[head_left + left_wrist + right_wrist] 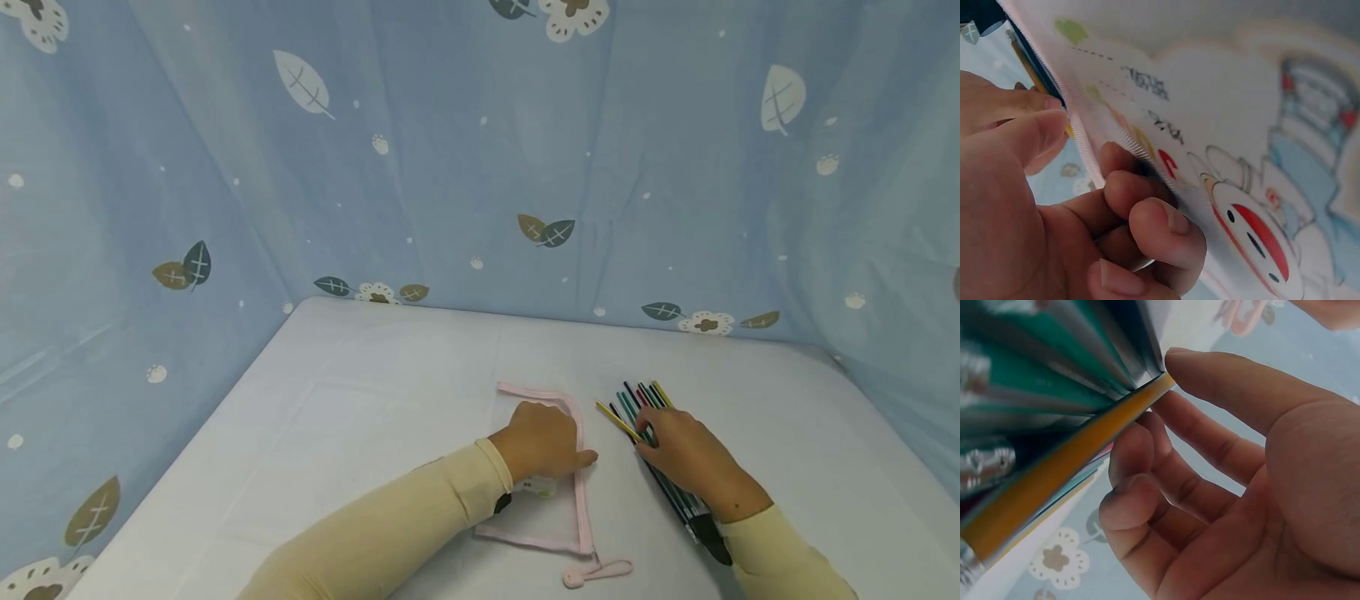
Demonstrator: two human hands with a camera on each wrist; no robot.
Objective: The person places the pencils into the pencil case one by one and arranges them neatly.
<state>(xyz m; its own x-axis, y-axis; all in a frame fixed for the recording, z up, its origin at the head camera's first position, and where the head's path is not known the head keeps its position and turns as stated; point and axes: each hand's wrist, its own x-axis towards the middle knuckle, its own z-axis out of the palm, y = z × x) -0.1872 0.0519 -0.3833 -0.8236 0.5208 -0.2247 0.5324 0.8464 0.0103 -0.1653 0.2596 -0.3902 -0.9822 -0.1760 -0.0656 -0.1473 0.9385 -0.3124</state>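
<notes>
Sleeves of pale beige cloth [405,521] come in from the near edge, one on each arm. Close by on the table [397,375] lies a pink strap [606,571], looped and attached to the corner of a see-through pouch [543,518] with pink trim. The pouch lies flat near the middle of the table, and the left wrist view shows cartoon figures and small lettering on its side.

Over the pouch, the left hand [542,440] has its fingers curled against the zipped side and its thumb held out across the pink edge; whether the fingers grip the material I cannot tell. To the right, just beyond the pouch's edge, the right hand [690,457] pinches a yellow pencil [618,422] between thumb and finger. Under and beside that hand lies a bundle of pencils [667,490], mostly green and dark, with red and yellow among them, their far ends fanned slightly.

Behind the table hangs a blue curtain [442,158] printed with leaves, flowers and paw marks.
</notes>
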